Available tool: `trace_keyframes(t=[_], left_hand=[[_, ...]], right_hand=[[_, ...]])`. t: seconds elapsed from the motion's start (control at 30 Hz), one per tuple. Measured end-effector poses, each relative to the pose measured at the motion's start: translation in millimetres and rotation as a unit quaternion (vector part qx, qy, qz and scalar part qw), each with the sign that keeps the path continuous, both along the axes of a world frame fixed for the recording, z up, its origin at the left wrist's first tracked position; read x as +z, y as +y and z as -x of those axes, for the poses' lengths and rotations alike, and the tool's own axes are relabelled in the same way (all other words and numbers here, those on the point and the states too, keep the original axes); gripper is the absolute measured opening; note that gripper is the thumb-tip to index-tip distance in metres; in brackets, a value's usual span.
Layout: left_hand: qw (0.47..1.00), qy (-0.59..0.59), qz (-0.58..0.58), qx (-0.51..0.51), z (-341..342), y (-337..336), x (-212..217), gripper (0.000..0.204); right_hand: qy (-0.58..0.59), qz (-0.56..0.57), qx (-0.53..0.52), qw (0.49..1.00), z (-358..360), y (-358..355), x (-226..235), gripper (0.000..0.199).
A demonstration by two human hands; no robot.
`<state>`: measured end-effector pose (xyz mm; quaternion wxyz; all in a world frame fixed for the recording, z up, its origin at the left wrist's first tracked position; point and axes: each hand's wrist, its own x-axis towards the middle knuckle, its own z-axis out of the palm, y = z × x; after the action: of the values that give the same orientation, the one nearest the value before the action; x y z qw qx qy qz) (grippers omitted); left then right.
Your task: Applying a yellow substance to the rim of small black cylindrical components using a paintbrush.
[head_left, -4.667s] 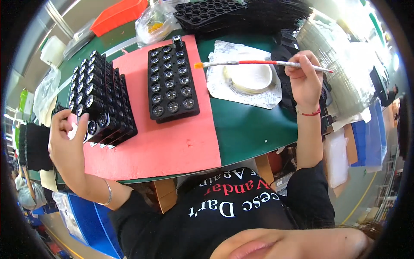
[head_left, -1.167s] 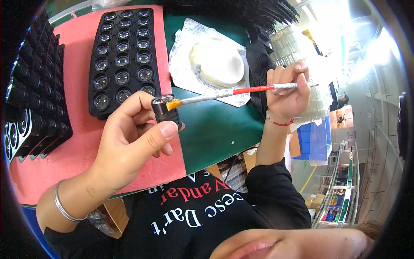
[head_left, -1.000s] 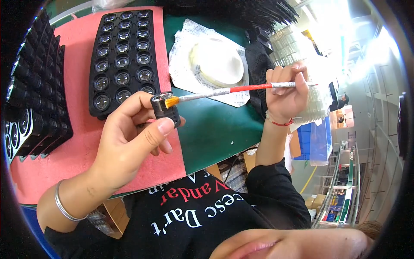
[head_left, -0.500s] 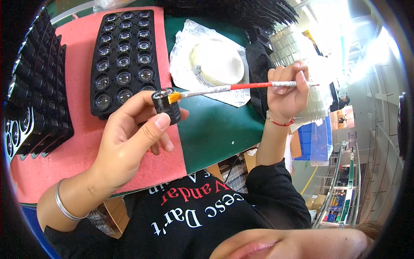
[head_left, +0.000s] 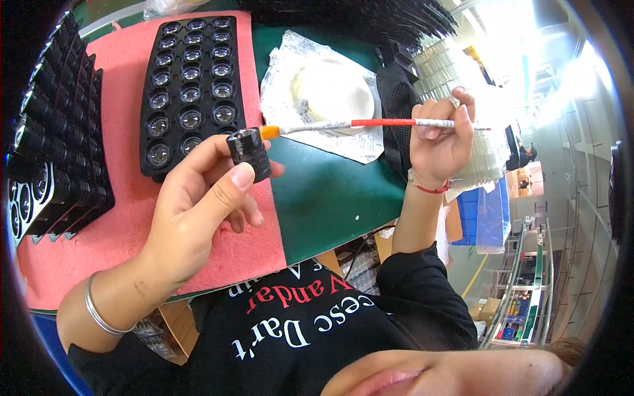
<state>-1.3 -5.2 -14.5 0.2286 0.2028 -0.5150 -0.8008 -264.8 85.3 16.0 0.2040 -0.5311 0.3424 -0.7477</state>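
Note:
My left hand (head_left: 198,188) grips a small black ribbed cylinder, which looks like a lens barrel (head_left: 249,153), between thumb and fingers. Its upper end tilts up and a little to the left. A slim paintbrush (head_left: 383,123), with a red and paper-wrapped handle, is pinched by its far end in my right hand (head_left: 441,135). The orange bristles are at the barrel's upper right rim; whether they touch it I cannot tell. Behind my left hand lies a black tray (head_left: 173,105) holding rows of round glass lenses.
Pink foam matting (head_left: 122,218) covers the left of the green table (head_left: 323,204). Stacked black trays (head_left: 63,145) stand at the left edge. A white round pad (head_left: 340,99) rests on printed paper (head_left: 281,72). Black mesh (head_left: 394,112) and clear stacked trays (head_left: 439,66) are beyond my right hand.
The barrel has turned more upright and shifted slightly left and up. The brush tip has risen from the barrel's top face to its right rim. My right hand stays in nearly the same place.

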Motion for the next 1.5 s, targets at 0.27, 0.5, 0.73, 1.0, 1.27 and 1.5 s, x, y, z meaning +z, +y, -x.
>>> trace_keyframes(t=[0.27, 0.5, 0.73, 1.0, 1.27, 1.5], left_hand=[[1.000, 0.005, 0.013, 0.008, -0.3, -1.5, -1.6, 0.036], [1.000, 0.002, -0.019, -0.005, -1.5, -2.1, 0.0, 0.023], [1.000, 0.014, -0.012, -0.002, -2.5, -0.8, -0.6, 0.025], [1.000, 0.017, -0.010, -0.001, -1.3, -0.9, -0.5, 0.024], [1.000, 0.016, -0.010, 0.005, -0.5, -2.7, -0.6, 0.024], [0.999, 0.024, -0.011, 0.021, -1.2, -2.3, -1.3, 0.023]], right_hand=[[-0.026, 0.001, -0.011, 1.000, -1.9, 1.2, 1.1, 0.025], [-0.034, 0.013, 0.036, 0.999, -0.8, 3.5, 0.2, 0.027], [0.006, 0.011, 0.068, 0.998, -0.8, 4.8, -1.1, 0.029], [0.019, 0.005, 0.069, 0.997, -1.2, 4.8, -1.0, 0.029], [0.038, 0.008, 0.063, 0.997, 1.3, 2.6, -1.5, 0.028], [0.060, -0.025, 0.086, 0.994, -0.4, 4.5, -0.4, 0.025]])
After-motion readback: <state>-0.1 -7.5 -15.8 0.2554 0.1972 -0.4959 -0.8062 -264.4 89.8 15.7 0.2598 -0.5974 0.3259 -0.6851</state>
